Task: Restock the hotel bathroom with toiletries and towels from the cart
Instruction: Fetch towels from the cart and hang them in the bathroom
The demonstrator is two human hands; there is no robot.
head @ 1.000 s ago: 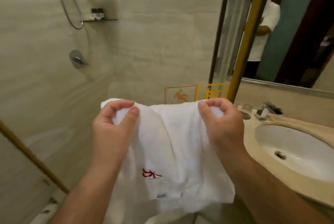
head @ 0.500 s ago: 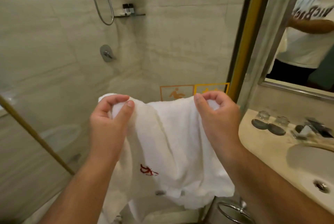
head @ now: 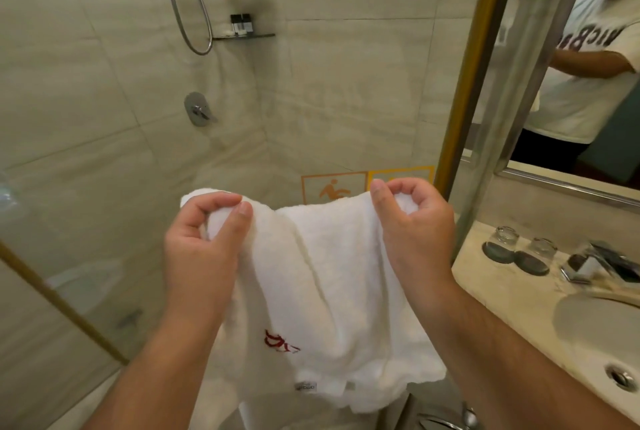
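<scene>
I have the towel (head: 329,273) up in the air just left of the washbasin (head: 595,329), hanging by its top edge. My left hand (head: 204,256) pinches one upper corner between thumb and curled fingers, and my right hand (head: 415,239) pinches the other the same way. Both are closed on cloth alone, with a sagging span between them.

The risks, as I judge them: the grips are only fingertip pinches on thick terry, so a quick shake could pull a corner free and drop the clean towel toward the floor beside the washbasin. The lower hem hangs bunched and low, where it could brush whatever metal thing shows at the bottom edge. A swing toward the washbasin could catch the two glasses (head: 505,237) standing behind it, near the tap (head: 602,263).

Writing: a red embroidered mark (head: 278,343) on the towel, which I cannot read, and a small grey hem tag (head: 306,387) with lettering too small to make out. Beyond the towel, farther left of the washbasin, an orange sticker (head: 334,188) shows a slipping figure. In the mirror (head: 588,159) above the washbasin, large dark shirt letters appear reversed and cut off.
</scene>
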